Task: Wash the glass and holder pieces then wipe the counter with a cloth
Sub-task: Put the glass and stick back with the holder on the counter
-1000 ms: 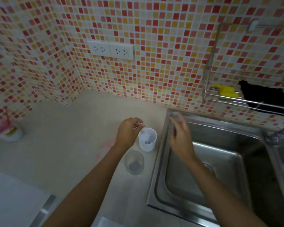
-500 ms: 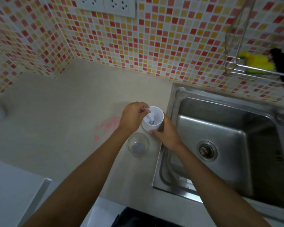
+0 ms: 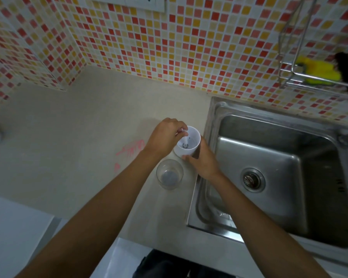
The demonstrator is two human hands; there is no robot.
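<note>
The glass (image 3: pixel 169 174) stands upright on the counter (image 3: pixel 68 137), beside the sink (image 3: pixel 269 161). Just beyond it, the right hand (image 3: pixel 204 164) grips the white holder (image 3: pixel 192 137). The left hand (image 3: pixel 165 135) pinches a small white piece (image 3: pixel 186 140) inside its rim.

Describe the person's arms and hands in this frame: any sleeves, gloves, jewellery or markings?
Both forearms are bare, with no sleeve in view up to the frame's lower edge. The left hand and the right hand wear no gloves. No watch, bracelet or ring shows on wrists or fingers, and no markings, though the dim light hides fine detail.
</note>
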